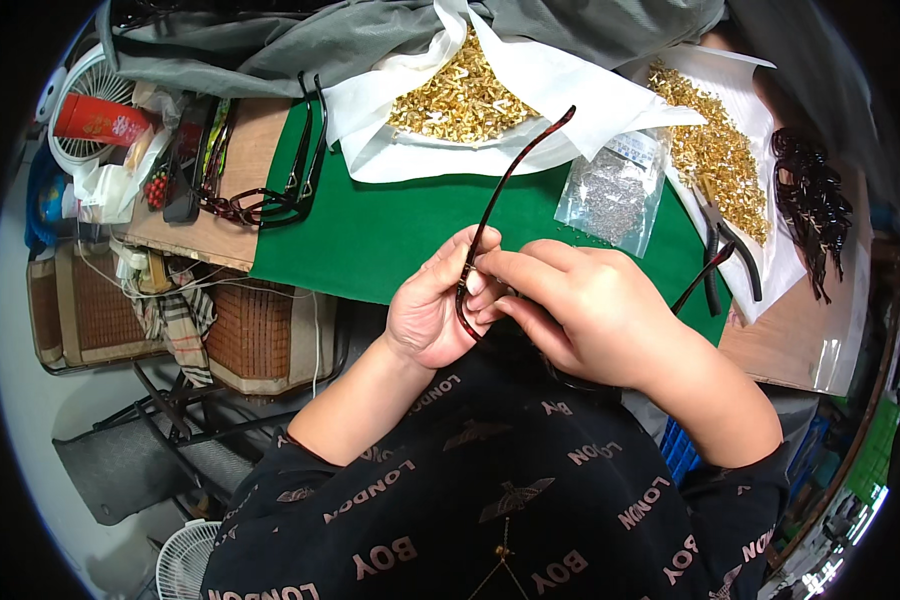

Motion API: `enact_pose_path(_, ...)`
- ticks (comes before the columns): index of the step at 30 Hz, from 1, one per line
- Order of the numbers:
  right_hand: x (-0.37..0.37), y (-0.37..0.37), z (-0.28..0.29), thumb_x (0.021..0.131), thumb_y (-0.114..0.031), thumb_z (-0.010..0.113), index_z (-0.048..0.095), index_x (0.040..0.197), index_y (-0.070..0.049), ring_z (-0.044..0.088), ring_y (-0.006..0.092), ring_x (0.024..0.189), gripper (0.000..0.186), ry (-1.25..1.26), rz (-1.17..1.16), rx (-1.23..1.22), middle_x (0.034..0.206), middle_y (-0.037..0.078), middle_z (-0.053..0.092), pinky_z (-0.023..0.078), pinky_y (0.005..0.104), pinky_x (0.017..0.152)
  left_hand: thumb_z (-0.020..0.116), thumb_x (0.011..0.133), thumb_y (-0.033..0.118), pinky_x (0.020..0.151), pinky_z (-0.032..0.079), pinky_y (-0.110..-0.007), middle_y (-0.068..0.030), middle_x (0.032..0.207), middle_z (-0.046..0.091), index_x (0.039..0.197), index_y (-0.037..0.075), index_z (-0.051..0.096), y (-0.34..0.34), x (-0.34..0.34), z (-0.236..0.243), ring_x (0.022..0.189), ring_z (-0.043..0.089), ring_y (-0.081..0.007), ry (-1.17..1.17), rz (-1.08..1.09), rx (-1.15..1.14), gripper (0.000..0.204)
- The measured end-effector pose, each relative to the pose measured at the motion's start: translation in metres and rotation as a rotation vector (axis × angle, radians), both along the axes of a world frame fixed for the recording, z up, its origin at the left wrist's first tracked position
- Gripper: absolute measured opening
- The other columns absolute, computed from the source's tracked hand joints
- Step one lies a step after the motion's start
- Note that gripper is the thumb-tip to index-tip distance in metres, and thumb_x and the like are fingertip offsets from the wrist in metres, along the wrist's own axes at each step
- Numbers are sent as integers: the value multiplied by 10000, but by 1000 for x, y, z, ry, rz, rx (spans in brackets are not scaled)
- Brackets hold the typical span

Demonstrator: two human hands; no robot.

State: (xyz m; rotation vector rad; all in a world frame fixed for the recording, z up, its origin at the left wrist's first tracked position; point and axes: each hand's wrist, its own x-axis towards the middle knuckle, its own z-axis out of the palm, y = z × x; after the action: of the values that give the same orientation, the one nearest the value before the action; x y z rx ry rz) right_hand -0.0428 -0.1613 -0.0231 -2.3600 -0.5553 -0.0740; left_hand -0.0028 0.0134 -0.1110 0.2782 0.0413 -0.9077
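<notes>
A dark tortoiseshell eyeglass frame (487,208) is in my left hand (432,308), its fingers closed around it near a hinge. One temple arm rises from there, curving up to the right. My right hand (595,305) is closed over the frame from the right, thumb and fingertips pinched by the hinge. Anything between those fingertips is hidden, and the front of the frame is mostly covered by this hand. Beyond my right wrist a second temple tip (712,268) sticks out, apparently of the same frame. Above it lie pliers (718,240) with dark handles.
Gold-coloured small metal parts (460,95) fill a white-lined heap on the green mat (390,240); more gold parts (720,160) lie right. Between them is a clear bag of tiny silver pieces (612,195). Eyeglass frames (295,190) stand left, dark temples (812,205) far right.
</notes>
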Motion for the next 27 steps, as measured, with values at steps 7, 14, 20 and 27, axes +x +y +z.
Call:
enact_pose_path(7,-33,4,37,792,-144,625,548,1068,-48,593,242,740,302,119,-91,-286,786,79,521,502,326,611,418,993,253,514,318,-220,13,701,405,1108,45,526,2,-2,23,559,333,-83,-48,-10,139,261)
enact_pose_path(14,-56,-42,14,799,-96,648,588,1128,-30,569,322,781,341,223,-385,-146,868,153,556,473,388,696,432,993,222,699,409,-249,-50,915,539,1246,-38,478,60,40,38,780,487,-113,-303,346,572,366)
enact_pose_path(20,-40,-32,-10,858,-142,596,549,1170,-68,601,361,722,323,223,-438,-139,820,173,574,497,421,641,682,790,181,914,417,-378,-151,1053,587,1118,-6,572,22,14,82,1031,542,-285,-1745,468,1479,393)
enact_pose_path(27,-31,-28,-12,862,-141,583,571,1147,-75,604,373,680,293,251,-405,-282,810,186,580,506,434,613,676,741,89,648,456,-374,-95,751,584,914,34,590,-11,-7,65,699,581,-279,-1937,48,1478,201)
